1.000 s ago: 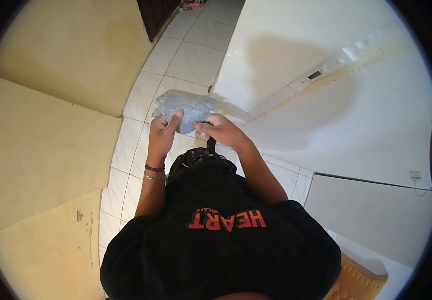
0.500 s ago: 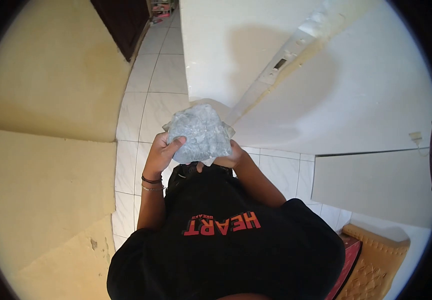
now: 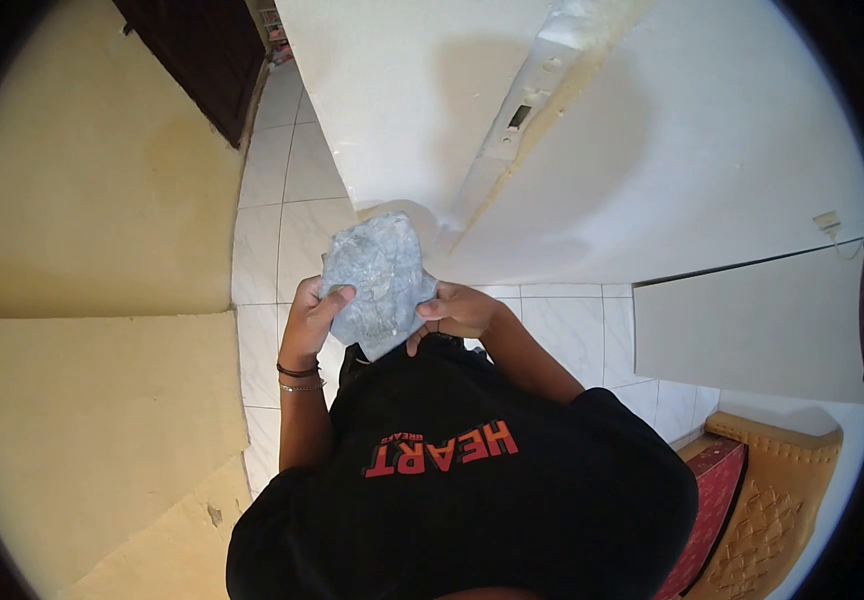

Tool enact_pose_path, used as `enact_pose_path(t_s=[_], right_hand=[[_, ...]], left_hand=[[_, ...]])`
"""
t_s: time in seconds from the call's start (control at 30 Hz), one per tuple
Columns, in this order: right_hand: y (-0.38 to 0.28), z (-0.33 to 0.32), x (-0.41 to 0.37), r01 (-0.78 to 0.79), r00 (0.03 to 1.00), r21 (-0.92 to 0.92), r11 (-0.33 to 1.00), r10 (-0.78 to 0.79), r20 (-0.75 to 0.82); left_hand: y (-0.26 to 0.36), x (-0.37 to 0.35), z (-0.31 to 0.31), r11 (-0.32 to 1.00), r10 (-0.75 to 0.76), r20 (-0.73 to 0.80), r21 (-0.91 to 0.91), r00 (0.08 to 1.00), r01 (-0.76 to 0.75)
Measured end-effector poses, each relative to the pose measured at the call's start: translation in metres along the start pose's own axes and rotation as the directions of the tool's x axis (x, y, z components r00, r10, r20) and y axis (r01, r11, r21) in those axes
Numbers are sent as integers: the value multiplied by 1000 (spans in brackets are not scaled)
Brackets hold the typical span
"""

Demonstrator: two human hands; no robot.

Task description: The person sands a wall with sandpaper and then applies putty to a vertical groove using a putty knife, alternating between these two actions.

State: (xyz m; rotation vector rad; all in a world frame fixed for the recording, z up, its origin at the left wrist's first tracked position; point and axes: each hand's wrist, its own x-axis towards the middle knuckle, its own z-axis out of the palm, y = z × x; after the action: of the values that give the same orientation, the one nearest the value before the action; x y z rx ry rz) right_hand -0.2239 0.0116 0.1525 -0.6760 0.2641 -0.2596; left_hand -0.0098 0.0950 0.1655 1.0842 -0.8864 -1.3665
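A folded, crumpled grey-blue cloth point(image 3: 377, 280) with pale, dusty-looking smears is held up in front of my chest. My left hand point(image 3: 314, 312) grips its left side, thumb lying across the near face and fingers hidden behind. On the opposite side, my right hand point(image 3: 459, 310) pinches the lower right edge, with the thumb on top. One corner of the cloth hangs down between my hands, above my black shirt point(image 3: 512, 500).
Ahead stands a white wall point(image 3: 592, 180) with a rough plastered strip point(image 3: 519, 117). To the left is a yellowish wall point(image 3: 102, 200) beside a dark door point(image 3: 202, 60). White floor tiles point(image 3: 572, 345) run between. A tan padded chair point(image 3: 767, 520) stands at lower right.
The cloth has turned and now looks narrower, with its lower corner hanging further down. My right hand shows more fully at its edge. The camera view has rotated slightly.
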Motion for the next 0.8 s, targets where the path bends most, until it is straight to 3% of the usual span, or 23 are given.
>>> enact_pose_path(t_s=[0.03,0.1,0.13,0.17,0.2,0.23,0.27,0.3,0.37,0.43,0.47,0.5,0.57,0.6,0.7,0.8], right_hand=[[2,0,0,-3,1000,0,1000,3,3],[8,-2,1,-63,980,14,998,59,188],[12,-5,-1,-71,988,9,997,69,135],[18,-16,0,-73,988,10,997,71,135],[26,-33,1,-89,996,134,987,84,42],[29,-43,0,-92,993,255,962,108,-47],[26,-48,-6,-89,952,250,964,156,-264],[30,-64,-11,-91,952,251,964,158,-262],[37,-96,-21,-147,743,192,970,236,-626],[25,-116,-28,-127,635,-315,941,-167,-754],[0,-116,-31,-193,590,-652,733,-444,-674],[-32,-104,-33,-271,564,-872,408,-667,-487],[-94,-38,-43,-202,477,-916,347,-782,-401],[-112,-14,-49,-210,475,-913,349,-780,-407],[-128,-2,-46,-318,637,-885,340,-615,-465],[-69,-92,-15,-456,788,-890,-8,-469,-399]], left_hand=[[-1,0,0,1000,0,-4,0,1000,0],[-5,-1,-1,1000,13,-12,-14,1000,-13],[-7,-2,-1,1000,11,-14,-16,1000,-11],[-7,0,-2,999,29,-117,-15,993,-31],[-7,1,-3,999,47,-219,-11,975,-51],[-7,1,-7,999,47,-220,-8,974,-50],[-9,0,-13,997,65,-305,-22,950,-76],[-11,0,-15,994,79,-388,-36,918,-101],[-6,-2,-12,989,107,-418,-50,902,-141],[-8,-8,-19,994,101,-424,12,900,-106],[-10,-10,-21,995,97,-427,9,899,-103],[-11,-11,-22,995,97,-429,8,898,-103],[-13,-11,-20,996,83,-426,1,901,-92],[-12,-11,-18,995,82,-419,-16,904,-98],[-8,-8,-11,992,109,-442,-6,891,-124],[-6,-7,-10,988,148,-483,37,863,-149]])
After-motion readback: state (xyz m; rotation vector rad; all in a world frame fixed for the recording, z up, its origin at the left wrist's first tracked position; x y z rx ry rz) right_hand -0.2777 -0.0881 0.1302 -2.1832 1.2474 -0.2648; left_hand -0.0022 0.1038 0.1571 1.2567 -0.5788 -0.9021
